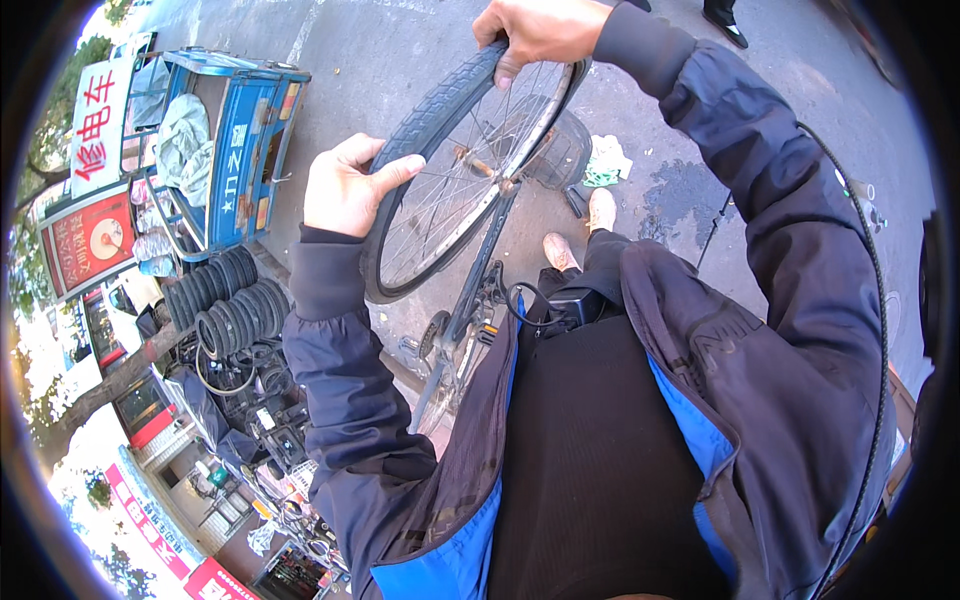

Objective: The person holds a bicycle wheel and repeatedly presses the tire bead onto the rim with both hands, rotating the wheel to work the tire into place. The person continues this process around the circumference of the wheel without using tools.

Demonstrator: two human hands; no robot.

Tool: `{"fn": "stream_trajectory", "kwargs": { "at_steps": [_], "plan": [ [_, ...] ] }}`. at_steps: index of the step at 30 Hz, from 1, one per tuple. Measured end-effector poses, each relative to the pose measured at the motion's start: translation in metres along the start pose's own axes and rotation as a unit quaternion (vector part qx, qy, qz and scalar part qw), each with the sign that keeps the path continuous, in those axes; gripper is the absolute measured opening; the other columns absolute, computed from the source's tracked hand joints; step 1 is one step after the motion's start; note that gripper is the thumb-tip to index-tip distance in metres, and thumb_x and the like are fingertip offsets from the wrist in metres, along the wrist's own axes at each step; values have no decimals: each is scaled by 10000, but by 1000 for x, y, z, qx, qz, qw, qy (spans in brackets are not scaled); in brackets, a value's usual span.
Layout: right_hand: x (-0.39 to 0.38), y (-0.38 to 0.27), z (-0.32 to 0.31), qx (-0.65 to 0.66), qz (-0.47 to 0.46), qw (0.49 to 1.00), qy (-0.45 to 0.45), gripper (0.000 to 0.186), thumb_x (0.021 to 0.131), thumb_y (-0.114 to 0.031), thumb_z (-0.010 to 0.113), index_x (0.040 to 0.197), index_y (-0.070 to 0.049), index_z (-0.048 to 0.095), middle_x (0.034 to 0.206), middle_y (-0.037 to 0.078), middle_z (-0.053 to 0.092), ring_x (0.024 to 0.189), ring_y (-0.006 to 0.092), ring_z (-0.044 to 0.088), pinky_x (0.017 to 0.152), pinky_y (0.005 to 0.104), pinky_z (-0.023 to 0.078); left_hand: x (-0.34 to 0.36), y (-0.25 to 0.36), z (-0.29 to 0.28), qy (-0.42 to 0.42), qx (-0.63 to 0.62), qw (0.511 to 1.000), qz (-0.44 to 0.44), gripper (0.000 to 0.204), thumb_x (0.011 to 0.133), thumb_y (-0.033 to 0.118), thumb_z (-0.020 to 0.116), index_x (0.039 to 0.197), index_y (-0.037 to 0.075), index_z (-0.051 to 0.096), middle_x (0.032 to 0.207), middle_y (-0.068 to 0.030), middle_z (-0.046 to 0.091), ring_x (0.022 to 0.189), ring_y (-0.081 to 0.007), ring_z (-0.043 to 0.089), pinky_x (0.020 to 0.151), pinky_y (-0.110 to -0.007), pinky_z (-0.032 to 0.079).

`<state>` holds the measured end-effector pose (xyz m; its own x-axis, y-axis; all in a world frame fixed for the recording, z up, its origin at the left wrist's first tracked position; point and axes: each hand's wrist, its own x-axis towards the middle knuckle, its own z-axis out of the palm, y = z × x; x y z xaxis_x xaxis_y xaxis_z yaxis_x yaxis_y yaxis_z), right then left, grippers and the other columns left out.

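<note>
My left hand (342,190) grips the black treaded tyre (435,103) of a spoked bicycle wheel, thumb across its side, at the upper left of the wheel. My right hand (532,32) holds the same tyre higher up, with the thumb pressed on the sidewall. The silver rim and spokes surround a hub (505,184), which sits at the end of a dark bicycle frame (462,310) running down toward my body. A wire basket (558,150) shows behind the wheel, partly hidden by it.
A blue cargo tricycle (255,140), stacked tyres (225,300), signboards and parked bikes (290,440) line the left side. Crumpled pale cloth or paper (606,160) lies on the pavement near a wet patch (675,195). Another person's foot (727,25) shows at top right.
</note>
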<state>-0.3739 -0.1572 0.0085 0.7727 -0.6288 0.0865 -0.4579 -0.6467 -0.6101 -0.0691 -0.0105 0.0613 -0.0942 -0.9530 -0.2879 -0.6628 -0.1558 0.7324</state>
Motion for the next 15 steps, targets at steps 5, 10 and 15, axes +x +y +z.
{"fn": "stream_trajectory", "kwargs": {
  "at_steps": [5, 10, 15],
  "plan": [
    [-10, 6, 0, 37, -23, 999, 27, 379, 699, -250, 924, 967, -19, 788, 874, 216, 761, 820, 416, 744, 750, 486, 576, -6, 11, -1, -3, 16, 1000, -7, 327, 851, 201, 959, 1051, -15, 818, 891, -38, 751, 793, -112, 651, 752, -304, 520],
    [-29, 16, 45, -6, -47, 986, 157, 535, 784, -253, 959, 1230, -44, 750, 1084, 168, 761, 1018, 341, 746, 932, 421, 575, -36, -1, 18, 96, 107, 985, 98, 484, 814, 231, 969, 1189, -20, 794, 1034, -142, 756, 907, -236, 729, 835, -330, 575],
    [-39, 9, 62, -22, -71, 977, 202, 652, 809, -288, 949, 1356, -32, 701, 1286, 169, 728, 1176, 359, 710, 1053, 445, 555, -97, -37, 36, 246, 198, 944, 94, 584, 787, 237, 997, 1263, 6, 748, 1198, -154, 697, 1056, -297, 717, 952, -373, 580]
  ]
}}
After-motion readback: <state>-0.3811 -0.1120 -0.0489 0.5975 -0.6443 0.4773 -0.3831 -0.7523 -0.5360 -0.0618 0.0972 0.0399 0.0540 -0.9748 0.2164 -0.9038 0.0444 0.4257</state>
